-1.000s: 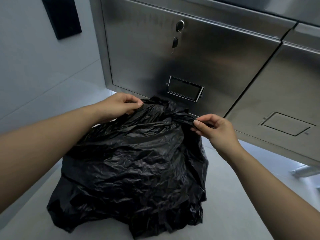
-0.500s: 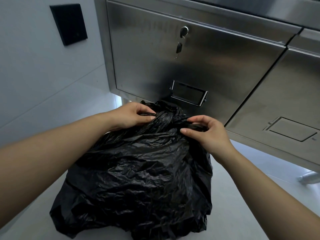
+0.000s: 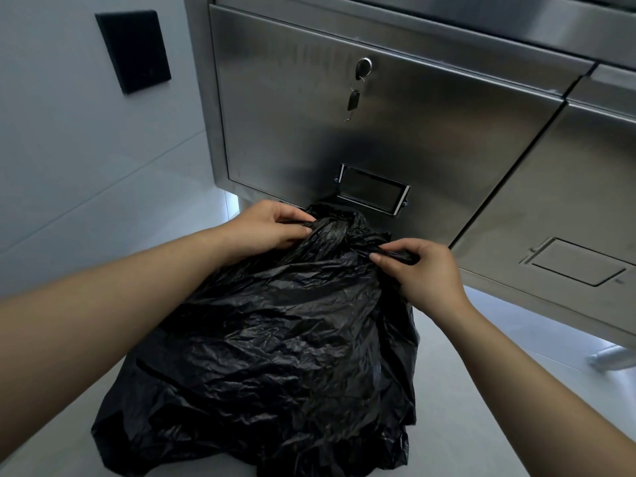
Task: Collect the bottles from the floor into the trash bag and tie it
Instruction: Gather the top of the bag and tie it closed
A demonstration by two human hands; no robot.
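Trash bag [image 3: 275, 356] is sat on the floor [image 3: 481, 425] by the steel cabinet [image 3: 430, 139], its twisted ends pinched by the left hand [image 3: 266, 227] and right hand [image 3: 425, 270]. Tying looks underway; next up, the knot [image 3: 339, 227] probably gets pulled snug.

I am looking down at a pale grey floor [image 3: 481, 425] meeting the wall [image 3: 69, 201] on the left. A crumpled black trash bag [image 3: 275, 356] is sitting directly on it, just before the steel cabinet [image 3: 378, 132]. A blurred metal piece [image 3: 612, 359] is touching the floor at the right edge.
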